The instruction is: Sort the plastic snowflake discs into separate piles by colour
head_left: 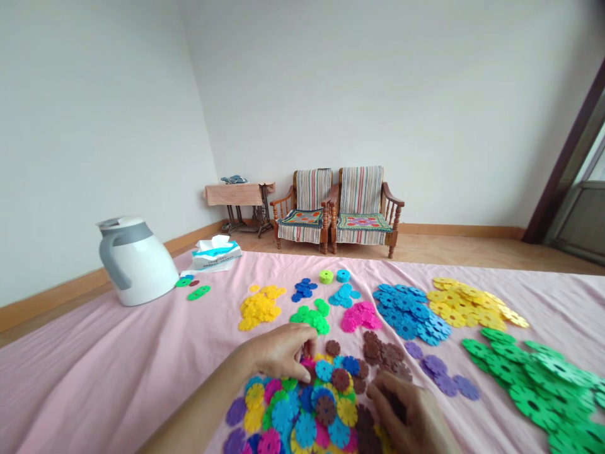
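A heap of mixed-colour plastic snowflake discs (282, 413) lies in front of me on the pink cloth. My left hand (283, 350) reaches over its far edge, fingers bent down and thumb low. Pink and brown discs show beside the thumb tip; whether one is pinched is unclear. At the heap's right side my right hand (411, 407) is curled, its fingertips closed and what they hold hidden. Just beyond it lies a group of brown discs (390, 356), and a single brown disc (333, 347) sits between the hands.
Sorted disc piles spread beyond: yellow (259, 308), light green (312, 316), pink (360, 316), blue (409, 310), purple (444, 377) and green (543, 378). A white jug (146, 268) and a tissue box (216, 253) stand left. Two chairs (362, 208) are by the wall.
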A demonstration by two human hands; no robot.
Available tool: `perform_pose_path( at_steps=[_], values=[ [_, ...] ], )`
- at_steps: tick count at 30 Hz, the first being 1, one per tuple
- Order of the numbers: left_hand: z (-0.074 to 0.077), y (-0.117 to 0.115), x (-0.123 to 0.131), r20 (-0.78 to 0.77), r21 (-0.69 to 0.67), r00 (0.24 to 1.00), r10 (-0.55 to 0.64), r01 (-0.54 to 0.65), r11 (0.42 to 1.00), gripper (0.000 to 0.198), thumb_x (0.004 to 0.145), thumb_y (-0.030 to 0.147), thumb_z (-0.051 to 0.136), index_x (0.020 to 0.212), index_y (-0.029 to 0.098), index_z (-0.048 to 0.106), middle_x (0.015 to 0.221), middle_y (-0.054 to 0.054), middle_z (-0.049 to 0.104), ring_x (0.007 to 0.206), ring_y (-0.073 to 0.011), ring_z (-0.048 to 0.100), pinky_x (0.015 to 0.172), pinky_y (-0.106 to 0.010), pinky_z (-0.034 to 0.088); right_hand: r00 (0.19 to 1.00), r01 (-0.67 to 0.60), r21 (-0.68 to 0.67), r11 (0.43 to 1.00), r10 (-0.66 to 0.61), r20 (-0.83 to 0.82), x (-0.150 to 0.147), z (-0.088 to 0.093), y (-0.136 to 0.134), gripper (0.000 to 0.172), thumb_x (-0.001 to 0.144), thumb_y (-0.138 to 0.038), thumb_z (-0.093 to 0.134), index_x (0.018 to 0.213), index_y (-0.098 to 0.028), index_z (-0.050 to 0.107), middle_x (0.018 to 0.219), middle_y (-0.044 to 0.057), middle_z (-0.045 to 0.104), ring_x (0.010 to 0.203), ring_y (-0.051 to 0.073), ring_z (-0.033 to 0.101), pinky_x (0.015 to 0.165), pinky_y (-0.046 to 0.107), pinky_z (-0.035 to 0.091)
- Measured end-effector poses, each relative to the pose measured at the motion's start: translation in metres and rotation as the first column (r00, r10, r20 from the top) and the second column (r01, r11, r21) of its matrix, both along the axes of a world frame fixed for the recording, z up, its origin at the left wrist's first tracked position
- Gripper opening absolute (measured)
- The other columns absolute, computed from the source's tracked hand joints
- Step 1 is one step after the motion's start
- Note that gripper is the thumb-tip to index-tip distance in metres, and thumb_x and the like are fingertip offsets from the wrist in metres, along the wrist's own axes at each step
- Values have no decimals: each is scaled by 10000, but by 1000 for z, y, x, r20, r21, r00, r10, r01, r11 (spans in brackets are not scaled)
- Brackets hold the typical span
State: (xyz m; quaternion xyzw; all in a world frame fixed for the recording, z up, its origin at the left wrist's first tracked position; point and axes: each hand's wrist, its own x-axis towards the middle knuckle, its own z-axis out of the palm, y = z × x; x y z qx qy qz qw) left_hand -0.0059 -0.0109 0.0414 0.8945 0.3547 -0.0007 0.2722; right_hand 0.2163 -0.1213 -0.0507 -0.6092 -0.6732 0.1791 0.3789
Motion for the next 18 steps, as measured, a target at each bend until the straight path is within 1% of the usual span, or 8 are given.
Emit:
perform_pose_path(
  at_steps=[2,5,8,10,12,15,18],
  values=[
    [0,1,0,25,-24,1000,10,-9,1000,271,597,270,753,783,181,576,682,43,546,604,-119,501,508,-193,348,1000,-9,-5,1000,9,3,0,1,0,435,891,-496,345,576,-214,445,542,-16,560,527,128,513,494,232,321],
    [-3,5,-1,107,-138,994,32,-17,990,236,585,209,732,761,169,581,680,43,571,585,-109,499,508,-191,359,1000,-15,-16,1000,15,13,0,6,-2,440,897,-505,323,585,-219,444,556,-11,577,536,131,525,503,232,334],
    [-7,10,-5,232,-278,969,87,-19,960,188,648,187,663,826,161,610,715,19,621,631,-119,554,562,-195,413,998,-43,-57,997,45,42,1,11,-3,412,905,-482,320,608,-225,442,575,-8,588,549,137,536,517,229,348],
    [-8,13,-9,253,-328,961,116,-28,944,169,695,213,631,853,155,638,713,0,641,635,-123,571,564,-197,423,996,-62,-88,994,67,59,2,15,-4,385,909,-455,325,621,-225,435,588,-7,592,558,139,540,521,227,350],
    [-7,15,-12,239,-351,965,112,-22,936,174,702,229,635,855,151,667,690,-7,642,608,-117,562,542,-191,412,995,-67,-102,993,74,66,3,17,-4,369,911,-435,324,625,-224,422,597,-6,589,570,140,545,524,226,347],
    [-7,16,-12,251,-363,964,86,12,932,186,676,223,669,847,152,693,664,4,618,585,-98,525,525,-176,392,995,-65,-105,992,73,73,2,17,-4,357,910,-417,322,621,-222,402,598,-10,579,576,137,546,526,223,342],
    [-11,16,-9,260,-361,958,117,-16,932,202,652,277,716,804,147,688,607,26,565,551,-85,492,495,-166,367,996,-48,-89,995,55,71,1,14,-3,357,900,-418,338,606,-221,385,574,-17,566,555,131,533,514,225,324]
  ],
)
